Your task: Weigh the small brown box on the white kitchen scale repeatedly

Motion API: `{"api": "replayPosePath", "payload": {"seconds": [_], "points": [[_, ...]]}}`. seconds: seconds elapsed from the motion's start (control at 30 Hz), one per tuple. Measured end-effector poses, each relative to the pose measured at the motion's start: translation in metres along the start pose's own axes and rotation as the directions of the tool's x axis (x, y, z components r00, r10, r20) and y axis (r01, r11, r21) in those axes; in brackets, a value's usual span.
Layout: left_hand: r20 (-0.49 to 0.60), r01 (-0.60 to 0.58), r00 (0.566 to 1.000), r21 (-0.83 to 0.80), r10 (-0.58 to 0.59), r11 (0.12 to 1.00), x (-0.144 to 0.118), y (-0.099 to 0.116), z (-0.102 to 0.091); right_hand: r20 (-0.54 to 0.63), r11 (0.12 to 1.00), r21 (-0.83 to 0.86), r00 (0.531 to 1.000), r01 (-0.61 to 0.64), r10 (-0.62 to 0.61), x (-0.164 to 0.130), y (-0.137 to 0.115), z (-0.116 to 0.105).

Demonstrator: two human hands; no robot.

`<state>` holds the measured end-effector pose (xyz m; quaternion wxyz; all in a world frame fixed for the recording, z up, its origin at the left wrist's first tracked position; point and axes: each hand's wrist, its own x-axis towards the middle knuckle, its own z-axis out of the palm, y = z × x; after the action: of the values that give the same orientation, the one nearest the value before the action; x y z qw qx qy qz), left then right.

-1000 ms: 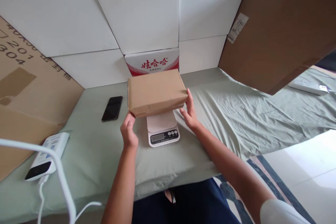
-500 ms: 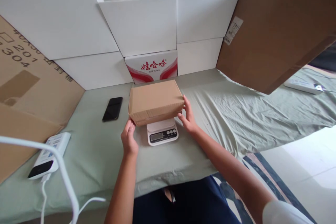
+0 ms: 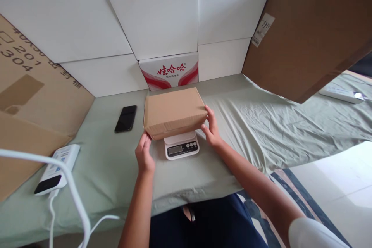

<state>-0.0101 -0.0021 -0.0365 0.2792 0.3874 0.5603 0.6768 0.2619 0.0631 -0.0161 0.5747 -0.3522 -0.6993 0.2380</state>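
A closed brown cardboard box (image 3: 173, 111) lies on a small white kitchen scale (image 3: 181, 146) on the pale green cloth. The scale's display and buttons show below the box's near edge. My left hand (image 3: 144, 154) touches the box's near left corner with its fingertips. My right hand (image 3: 211, 126) rests against the box's right end, fingers spread along it. Both hands steady the box from its sides.
A black phone (image 3: 125, 118) lies left of the box. A white power bank (image 3: 57, 168) with a white cable sits at the near left. White cartons and a red-and-white printed carton (image 3: 169, 70) stand behind; brown cardboard sheets lean at both sides. Someone's dark hair shows beyond the cartons.
The box has come down from a raised position onto the scale, hiding most of the scale's platform. Both hands followed it down and stayed at its ends.
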Motion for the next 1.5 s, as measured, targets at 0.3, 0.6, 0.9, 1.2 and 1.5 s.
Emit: {"api": "replayPosePath", "payload": {"seconds": [0.3,0.6,0.9,1.2,1.5], "points": [[-0.012,-0.001,1.000,-0.027,0.000,1.000,-0.005,0.005,-0.002,-0.041,1.000,-0.016,0.999,0.023,-0.024,0.001,-0.004,-0.001],[-0.045,-0.028,0.999,-0.012,0.027,1.000,-0.005,0.004,-0.003,-0.045,0.997,-0.024,0.996,0.072,-0.073,0.001,-0.002,-0.001],[-0.058,-0.145,0.989,-0.132,0.138,0.981,-0.003,0.013,-0.001,-0.200,0.999,-0.021,0.979,-0.048,0.043,0.006,-0.002,0.000],[-0.040,-0.084,0.996,-0.053,0.081,0.995,-0.001,0.001,0.000,-0.152,0.969,0.176,0.968,-0.171,0.198,0.008,0.005,0.006],[-0.031,-0.041,0.999,-0.022,0.040,0.999,-0.003,-0.001,-0.003,-0.043,0.982,0.150,0.991,-0.115,0.123,0.005,0.000,0.006]]}}
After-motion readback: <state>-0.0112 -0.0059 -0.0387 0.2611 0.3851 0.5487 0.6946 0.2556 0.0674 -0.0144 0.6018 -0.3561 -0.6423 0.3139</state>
